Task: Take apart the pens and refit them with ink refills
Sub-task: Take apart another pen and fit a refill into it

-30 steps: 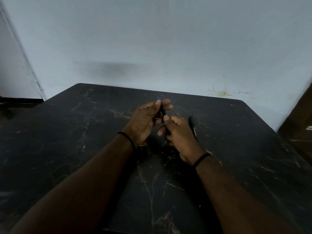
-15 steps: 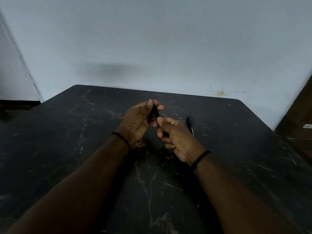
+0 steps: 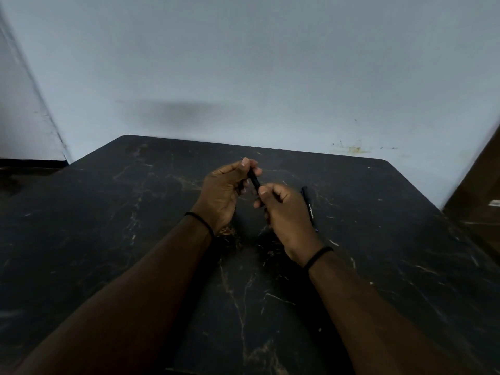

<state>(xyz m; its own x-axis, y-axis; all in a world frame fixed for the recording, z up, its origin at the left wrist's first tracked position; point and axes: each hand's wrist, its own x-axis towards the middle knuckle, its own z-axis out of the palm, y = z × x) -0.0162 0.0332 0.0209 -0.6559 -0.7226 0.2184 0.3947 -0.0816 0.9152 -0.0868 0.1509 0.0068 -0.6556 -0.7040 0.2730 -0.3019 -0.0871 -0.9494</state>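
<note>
Dark marble-patterned table [image 3: 108, 239], centre frame: a black pen [image 3: 254, 181] is gripped by left hand [image 3: 221, 196] and right hand [image 3: 286, 212]. Blue tip seen earlier is now hidden; twisting apart is judged underway. Second pen [image 3: 309, 209] lies just right.

Table [image 3: 378, 253] under both hands: dark stone-look top, marble-like pale and tan veins, smooth, faint sheen. Pen [image 3: 254, 180] pinched between left hand [image 3: 221, 196] and right hand [image 3: 286, 212]: black, looked like matt plastic. Second pen [image 3: 308, 207] just right of right hand: dark, smooth, slight gloss, pale print. Wall [image 3: 270, 63] beyond hands: painted, matt, scuffed.
</note>
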